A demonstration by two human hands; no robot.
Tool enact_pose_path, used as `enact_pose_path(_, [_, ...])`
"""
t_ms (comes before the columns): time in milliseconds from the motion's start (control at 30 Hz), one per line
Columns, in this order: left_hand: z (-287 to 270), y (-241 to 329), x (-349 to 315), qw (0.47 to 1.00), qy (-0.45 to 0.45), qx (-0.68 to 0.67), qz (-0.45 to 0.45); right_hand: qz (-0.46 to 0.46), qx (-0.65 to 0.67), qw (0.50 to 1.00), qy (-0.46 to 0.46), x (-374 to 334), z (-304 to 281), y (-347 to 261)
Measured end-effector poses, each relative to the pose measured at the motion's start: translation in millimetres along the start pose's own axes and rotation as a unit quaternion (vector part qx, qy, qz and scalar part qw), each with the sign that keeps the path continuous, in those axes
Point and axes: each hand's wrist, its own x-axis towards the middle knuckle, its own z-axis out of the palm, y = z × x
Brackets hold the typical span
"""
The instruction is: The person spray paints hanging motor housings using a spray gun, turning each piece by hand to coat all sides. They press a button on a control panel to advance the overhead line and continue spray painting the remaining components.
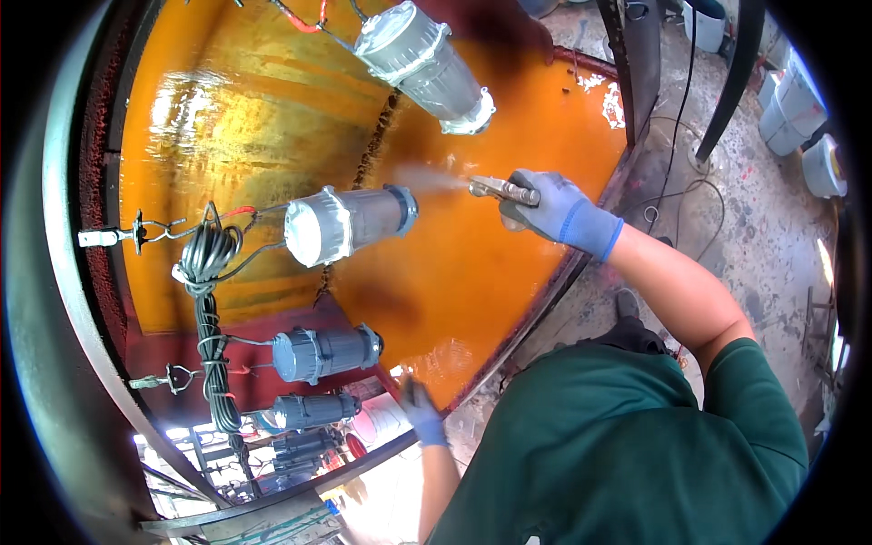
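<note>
My right hand (545,207), in a stained blue glove, is closed around a spray gun (504,189). A pale mist leaves its nozzle toward the left. Just beyond the mist hangs a grey cylindrical housing (350,222), shiny and lying nearly level on its cord. Another silver-grey cylindrical housing (422,64) hangs farther up, tilted. Low in the view, my left hand (420,413), also gloved, is blurred beside the orange panel's lower edge; its fingers are unclear. Nearest to it is a darker blue-grey housing (327,352), apart from the hand.
Behind the housings stands a wet-looking orange-coated panel (472,300). A bundled black cable (213,336) hangs at left beside a curved metal rail (68,218). Several more housings hang lower down. White buckets (792,113) and loose hoses lie on the paint-spotted floor (708,218).
</note>
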Motion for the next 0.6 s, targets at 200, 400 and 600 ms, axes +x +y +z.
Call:
enact_pose_path(200, [-8, 303, 88, 0.926, 0.173, 0.055, 0.332, 0.002, -0.023, 0.967, -0.252, -25, -23, -9])
enact_pose_path(400, [-47, 411, 169, 0.909, 0.128, -0.064, 0.391, 0.043, 0.042, 0.997, 0.045, -51, -47, -2])
enact_pose_path(600, [-39, 409, 172, 0.914, 0.173, -0.095, 0.354, -0.001, 0.010, 0.985, -0.174, -85, -74, -32])
